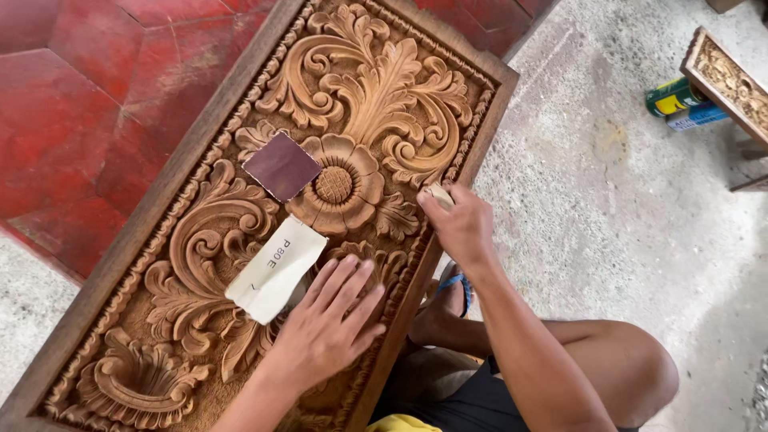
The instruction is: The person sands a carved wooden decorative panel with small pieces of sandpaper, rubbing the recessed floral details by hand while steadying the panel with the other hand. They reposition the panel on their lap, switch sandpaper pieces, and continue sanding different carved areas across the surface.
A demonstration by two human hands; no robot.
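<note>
Fingers of the right hand (462,226) are curled closed around a small folded piece of pale tan sandpaper (439,194), pressing it against the beaded border along the right long edge of the large rectangular carved wooden panel (240,216), about midway along that edge. Fingers of the left hand (326,324) are spread open and lie flat, palm down, on the relief carving near the same right edge, closer to the panel's near end; they grip nothing.

The panel is of reddish-brown wood with a plain darker frame, scrolling leaf ornament and a central round flower (336,186). Two loose sheets rest on the carving. A square of dark purple-brown sandpaper (282,166) lies abrasive side up just left of the flower, touching its petals. A cream-coloured sheet of sandpaper (275,270), backing side up and slightly curled, lies on the scrollwork between the flower and the left hand, its near corner touching the left fingertips.

The panel's far end rests over a red-painted surface (72,120); grey concrete floor (624,208) lies to the right. On that floor, well apart from the panel, a green and yellow can (672,96) lies beside a second carved wooden piece (732,84).
</note>
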